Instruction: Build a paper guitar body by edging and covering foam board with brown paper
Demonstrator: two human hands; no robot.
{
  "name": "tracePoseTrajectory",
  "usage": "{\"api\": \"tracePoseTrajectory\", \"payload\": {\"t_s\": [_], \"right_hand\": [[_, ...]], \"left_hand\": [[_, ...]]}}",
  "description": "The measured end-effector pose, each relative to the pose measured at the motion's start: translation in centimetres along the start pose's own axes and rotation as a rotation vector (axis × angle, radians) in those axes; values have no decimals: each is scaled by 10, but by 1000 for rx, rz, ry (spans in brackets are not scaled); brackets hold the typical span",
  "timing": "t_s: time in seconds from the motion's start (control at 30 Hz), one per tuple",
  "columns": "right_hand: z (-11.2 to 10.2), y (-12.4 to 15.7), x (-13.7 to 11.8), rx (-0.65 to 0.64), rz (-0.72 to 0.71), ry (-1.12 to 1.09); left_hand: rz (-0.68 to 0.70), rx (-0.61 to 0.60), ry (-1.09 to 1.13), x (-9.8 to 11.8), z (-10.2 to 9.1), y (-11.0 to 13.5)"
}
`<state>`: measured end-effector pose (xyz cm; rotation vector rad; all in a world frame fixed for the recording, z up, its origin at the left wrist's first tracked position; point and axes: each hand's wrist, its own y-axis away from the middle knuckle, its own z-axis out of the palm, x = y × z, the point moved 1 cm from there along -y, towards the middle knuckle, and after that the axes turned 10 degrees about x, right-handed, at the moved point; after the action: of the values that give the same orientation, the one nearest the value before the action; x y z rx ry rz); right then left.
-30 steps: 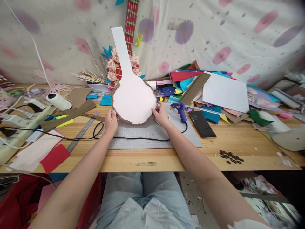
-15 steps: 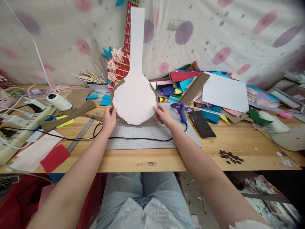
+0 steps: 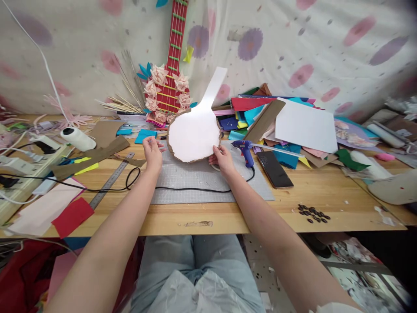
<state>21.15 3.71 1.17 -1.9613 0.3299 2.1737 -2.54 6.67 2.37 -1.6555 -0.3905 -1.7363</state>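
Note:
A white guitar-shaped cutout [image 3: 194,135] with a brown paper edge around its round body leans over the grey cutting mat [image 3: 208,182], its neck tilted up to the right. My right hand [image 3: 223,159] pinches the cutout's lower right edge. To the left of the body, my left hand [image 3: 153,152] is off the cutout with its fingers apart and nothing in them. A blue glue gun [image 3: 245,151] with a clear glue stick lies just right of my right hand. Behind the cutout stands a red paper guitar [image 3: 172,82] trimmed with pale pink flowers.
A black phone [image 3: 275,169] and small dark beads [image 3: 313,213] lie at the right. Coloured sheets and a white board [image 3: 304,126] are heaped behind. On the left are a steel ruler [image 3: 110,182], a thread spool [image 3: 78,138], a power strip [image 3: 35,174] and a black cable [image 3: 192,189].
My left hand has let go of the cutout. The cutout has shifted right and its neck has swung down to the right, uncovering more of the red guitar.

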Motion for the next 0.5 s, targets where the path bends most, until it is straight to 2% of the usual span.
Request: {"api": "tracePoseTrajectory", "payload": {"t_s": [0.17,0.33,0.43,0.5], "right_hand": [[2,1,-3,41,89,81],[4,-2,-6,-26,195,216],[-5,-3,-15,-54,175,352],[-19,-1,-27,-46,125,439]], "left_hand": [[43,-57,-103,-13,-6,8],[245,-202,-314,-19,-21,22],[264,-219,-346,-18,-27,26],[287,-206,-374,-17,-29,26]]}}
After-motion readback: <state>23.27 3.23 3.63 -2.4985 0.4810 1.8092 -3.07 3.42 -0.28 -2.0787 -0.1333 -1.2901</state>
